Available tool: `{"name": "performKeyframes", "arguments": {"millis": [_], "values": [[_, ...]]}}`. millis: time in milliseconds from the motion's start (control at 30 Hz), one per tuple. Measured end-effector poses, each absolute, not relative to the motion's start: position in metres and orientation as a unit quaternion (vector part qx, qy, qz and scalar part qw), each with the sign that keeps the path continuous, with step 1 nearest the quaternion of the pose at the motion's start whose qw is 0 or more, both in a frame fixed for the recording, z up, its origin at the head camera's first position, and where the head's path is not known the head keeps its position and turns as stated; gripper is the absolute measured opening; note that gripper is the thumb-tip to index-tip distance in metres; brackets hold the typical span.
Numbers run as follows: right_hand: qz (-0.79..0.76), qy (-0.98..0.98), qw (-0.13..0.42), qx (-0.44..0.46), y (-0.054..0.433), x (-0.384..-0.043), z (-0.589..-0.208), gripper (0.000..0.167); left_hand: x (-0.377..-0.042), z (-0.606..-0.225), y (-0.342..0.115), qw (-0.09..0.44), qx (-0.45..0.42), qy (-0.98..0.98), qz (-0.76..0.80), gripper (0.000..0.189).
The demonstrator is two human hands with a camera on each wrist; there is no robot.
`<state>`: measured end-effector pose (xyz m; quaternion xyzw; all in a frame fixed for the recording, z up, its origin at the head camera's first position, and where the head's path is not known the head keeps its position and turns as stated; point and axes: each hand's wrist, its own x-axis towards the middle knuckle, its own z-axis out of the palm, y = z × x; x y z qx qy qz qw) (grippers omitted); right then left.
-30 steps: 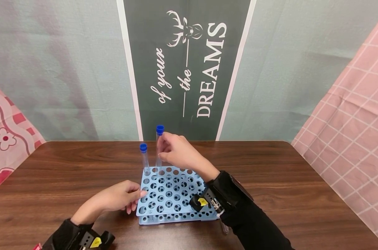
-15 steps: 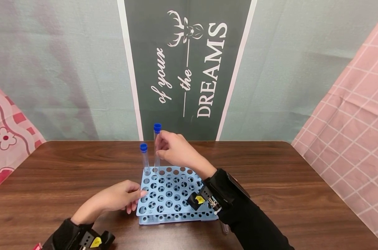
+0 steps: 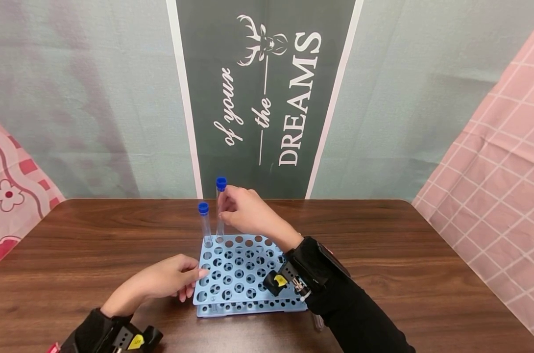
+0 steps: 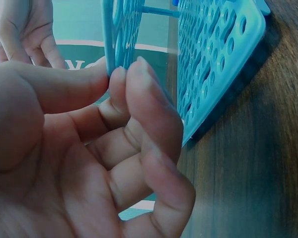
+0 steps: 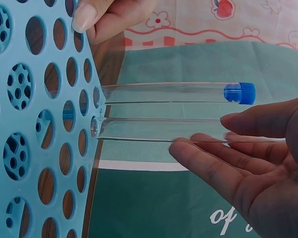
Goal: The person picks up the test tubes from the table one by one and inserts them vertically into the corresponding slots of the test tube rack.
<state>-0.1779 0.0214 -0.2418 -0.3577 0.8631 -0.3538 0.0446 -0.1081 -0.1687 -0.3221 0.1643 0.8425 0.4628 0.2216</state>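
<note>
Pinching with the left hand [image 3: 172, 278] the thin edge of a blue, hole-punched plastic rack [image 3: 245, 283]. Pinching with the right hand [image 3: 251, 212] a slim, clear, blue-capped tube [image 5: 144, 130], upright at a round far-row hole beside a matching tube [image 5: 164, 92].

From the head view I can't see the rack's right edge [image 3: 245, 281] whole, nor all of a clear object [image 3: 318, 322], past the right arm [image 3: 351, 304]; my right wrist view misses the held tube's cap [image 3: 221, 183]
</note>
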Motion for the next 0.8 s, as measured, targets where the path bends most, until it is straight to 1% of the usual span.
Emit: {"name": "performKeyframes", "arguments": {"millis": [400,800], "values": [[-0.347,0.866,0.062,-0.355,0.0216,-0.1784,-0.2426,0.006,-0.1088,-0.3221,-0.1691,0.216,0.173,0.847,0.454,0.035],[-0.339,0.867,0.063,-0.359,0.0213,-0.1773,-0.2435,0.005,-0.1096,-0.325,-0.1714,0.215,0.19,0.845,0.45,0.034]]}}
